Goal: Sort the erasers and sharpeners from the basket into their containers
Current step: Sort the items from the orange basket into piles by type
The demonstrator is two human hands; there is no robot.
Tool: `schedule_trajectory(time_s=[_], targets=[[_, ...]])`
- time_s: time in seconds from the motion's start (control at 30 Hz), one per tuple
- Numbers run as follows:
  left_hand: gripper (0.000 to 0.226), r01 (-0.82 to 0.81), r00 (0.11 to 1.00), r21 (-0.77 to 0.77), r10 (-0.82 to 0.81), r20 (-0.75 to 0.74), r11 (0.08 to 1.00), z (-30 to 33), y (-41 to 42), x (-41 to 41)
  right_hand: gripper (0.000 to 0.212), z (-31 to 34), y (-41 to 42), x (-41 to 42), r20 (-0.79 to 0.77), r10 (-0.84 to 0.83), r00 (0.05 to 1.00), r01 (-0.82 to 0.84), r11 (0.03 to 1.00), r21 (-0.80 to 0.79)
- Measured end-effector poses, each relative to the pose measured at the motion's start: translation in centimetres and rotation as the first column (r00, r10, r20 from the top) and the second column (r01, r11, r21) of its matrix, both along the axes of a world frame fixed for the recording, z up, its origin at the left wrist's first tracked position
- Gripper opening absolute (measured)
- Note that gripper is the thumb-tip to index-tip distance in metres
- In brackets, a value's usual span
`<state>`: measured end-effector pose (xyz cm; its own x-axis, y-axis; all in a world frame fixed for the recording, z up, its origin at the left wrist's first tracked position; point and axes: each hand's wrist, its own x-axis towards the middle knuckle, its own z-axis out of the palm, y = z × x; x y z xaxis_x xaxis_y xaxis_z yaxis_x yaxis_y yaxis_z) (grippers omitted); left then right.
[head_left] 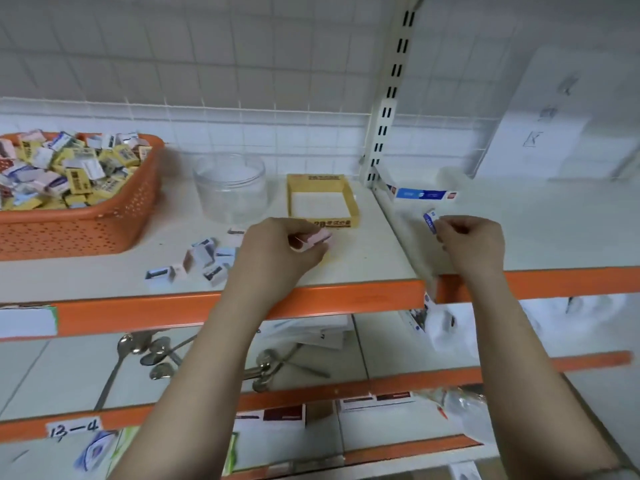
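Observation:
An orange basket point(86, 223) at the left of the shelf is heaped with yellow, pink and blue packets of erasers and sharpeners. A clear round jar point(230, 188) and a yellow cardboard box point(351, 202) stand to its right, the box showing only its white floor. Several loose small items point(204, 259) lie on the shelf in front of the jar. My left hand point(277, 254) grips a pink item point(320, 237) just in front of the yellow box. My right hand point(474, 240) pinches a small blue-and-white eraser point(430, 220) above the right shelf.
A blue-and-white carton point(424, 195) lies at the back of the right shelf by the slotted upright post point(384, 116). The orange shelf edge point(346, 299) runs below my hands. Spoons point(156, 355) and boxes lie on the lower shelves.

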<state>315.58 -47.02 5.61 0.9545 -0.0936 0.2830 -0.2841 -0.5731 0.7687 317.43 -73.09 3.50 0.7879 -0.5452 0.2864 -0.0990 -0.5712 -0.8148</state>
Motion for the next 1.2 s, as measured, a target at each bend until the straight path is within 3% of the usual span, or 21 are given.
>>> schedule_trajectory(time_s=[0.17, 0.37, 0.5, 0.6, 0.67, 0.87, 1.07, 1.2], targets=[[0.028, 0.028, 0.999, 0.064, -0.026, -0.032, 0.998, -0.9, -1.4, 0.3, 0.030, -0.9, -2.8, 2.8, -0.141, -0.017, 0.990, 0.000, 0.992, -0.123], [0.025, 0.021, 0.999, 0.072, -0.019, -0.031, 0.997, -1.5, -1.2, 0.9, 0.031, -1.9, -3.5, 4.0, -0.210, -0.080, 0.974, 0.056, 0.991, -0.119], [0.017, -0.039, 0.998, 0.093, 0.043, -0.042, 0.995, -1.4, 0.1, 1.1, 0.021, -1.6, -2.3, 3.2, -0.129, -0.037, 0.991, 0.024, 0.995, -0.100], [0.009, -0.182, 0.982, 0.083, 0.186, -0.042, 0.980, -1.4, 2.7, 1.4, 0.030, -1.2, 1.4, 2.1, 0.012, 0.038, 0.999, -0.037, 0.994, -0.103], [0.010, -0.285, 0.956, 0.085, 0.289, -0.047, 0.955, -1.6, 4.8, 1.6, 0.024, -1.2, 4.2, 1.6, 0.063, 0.150, 0.987, -0.141, 0.982, -0.127], [0.014, -0.368, 0.924, 0.135, 0.377, -0.055, 0.920, -2.2, 9.2, 3.0, 0.020, -1.4, 11.5, 0.8, 0.051, 0.335, 0.941, -0.334, 0.942, -0.041], [0.030, -0.261, 0.956, 0.214, 0.283, -0.077, 0.941, -2.9, 12.9, 4.4, 0.019, -2.0, 17.3, 1.5, 0.040, 0.335, 0.941, -0.332, 0.941, -0.064], [0.032, -0.082, 0.996, 0.262, 0.070, 0.057, 0.962, -1.2, 16.3, 4.1, 0.020, -2.0, 22.1, 2.1, 0.099, 0.228, 0.969, -0.225, 0.973, -0.046]])
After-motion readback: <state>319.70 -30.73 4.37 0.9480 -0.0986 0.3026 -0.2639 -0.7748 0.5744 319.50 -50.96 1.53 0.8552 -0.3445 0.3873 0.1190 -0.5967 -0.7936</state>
